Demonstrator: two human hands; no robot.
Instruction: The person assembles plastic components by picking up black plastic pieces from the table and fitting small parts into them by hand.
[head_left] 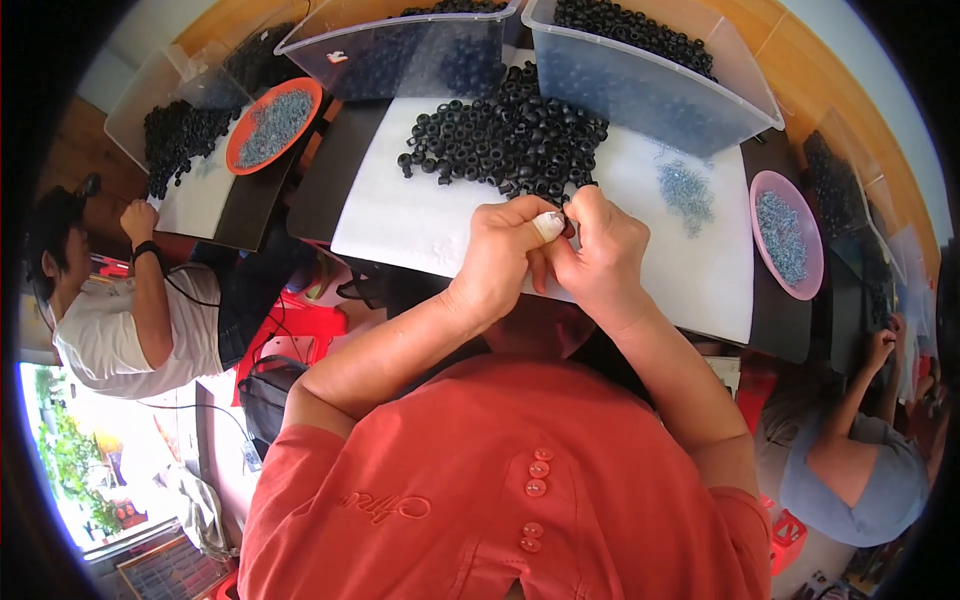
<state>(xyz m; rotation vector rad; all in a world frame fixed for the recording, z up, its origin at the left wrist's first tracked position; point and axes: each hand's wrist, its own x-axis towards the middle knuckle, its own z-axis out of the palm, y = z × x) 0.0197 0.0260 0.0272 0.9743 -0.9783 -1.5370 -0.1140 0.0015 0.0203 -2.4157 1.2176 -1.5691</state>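
Note:
My left hand [502, 243] and my right hand [604, 252] meet over the front of a white sheet [400, 215] on the table. Both have bent fingers pinched together, the fingertips almost touching. White tape [549, 226] wraps the left thumb. A dark bit shows between the fingertips, too covered to tell its kind. Just beyond my hands lies a heap of small, round, hollow black parts [500, 135]. To the right, a small spread of thin, pale blue-grey pieces [685, 195] rests on the sheet.
Two clear plastic bins [400, 60] [650, 90] of black parts stand at the back. A pink bowl [815, 245] of pale pieces sits at right, an orange bowl [238, 150] at left. Co-workers sit at the left [130, 320] and right [850, 450].

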